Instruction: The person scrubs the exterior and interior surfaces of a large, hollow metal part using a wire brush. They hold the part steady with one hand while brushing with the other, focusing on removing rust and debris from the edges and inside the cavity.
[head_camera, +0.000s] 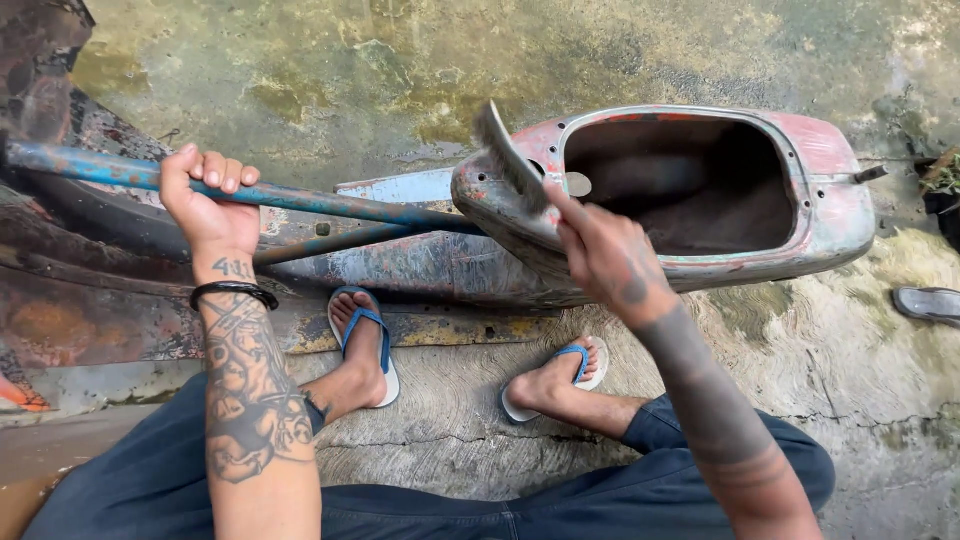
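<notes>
A seated person's left hand (205, 205) was wrapped tight around a long blue-painted, rust-flecked metal tube (330, 205) on the left, while the right hand (600, 250) gripped a worn, grey-bristled brush (505, 155) pressed against the near edge of a faded red-and-grey, hollow metal scooter body shell (820, 200) lying on the stained concrete floor (450, 420). Feet in blue-strapped flip-flops (365, 335) sat just beside the rusted frame; a slip of the brush could drag bare knuckles across the shell's raw rim, and the shell could roll toward the toes. No packages, labels or signs were visible.
</notes>
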